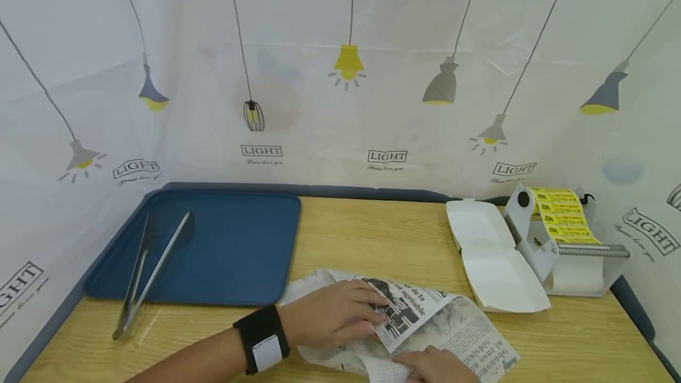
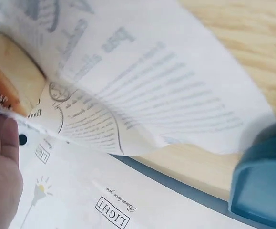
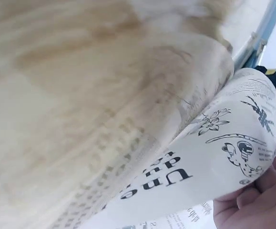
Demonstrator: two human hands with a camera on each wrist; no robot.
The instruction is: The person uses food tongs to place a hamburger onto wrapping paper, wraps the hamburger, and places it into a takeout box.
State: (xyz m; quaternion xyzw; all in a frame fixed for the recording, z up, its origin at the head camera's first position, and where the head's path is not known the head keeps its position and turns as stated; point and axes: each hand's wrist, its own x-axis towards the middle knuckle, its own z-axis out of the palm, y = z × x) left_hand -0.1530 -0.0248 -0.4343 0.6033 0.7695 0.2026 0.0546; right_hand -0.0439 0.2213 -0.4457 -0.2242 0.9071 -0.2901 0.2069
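A sheet of newsprint-patterned wrapping paper point(image 1: 457, 336) lies on the near middle of the table, with one printed flap folded over. My left hand point(image 1: 340, 312) holds the folded flap from the left, its fingers curved over the paper. Inside the paper, the left wrist view shows part of a seeded bun point(image 2: 9, 71), mostly hidden from the head view. At the near edge, my right hand point(image 1: 438, 365) pinches the paper; the right wrist view shows the thumb and curled fingers at the lifted edge point(image 3: 242, 152). The head view cuts off part of this hand.
A blue tray point(image 1: 239, 247) stands at the left, with metal tongs point(image 1: 143, 276) lying across its near edge. On the right are an opened white takeaway box point(image 1: 500, 276) and a dispenser point(image 1: 532, 241) with a roll of yellow labels point(image 1: 565, 214). A lamp-printed curtain point(image 1: 308, 75) hangs behind.
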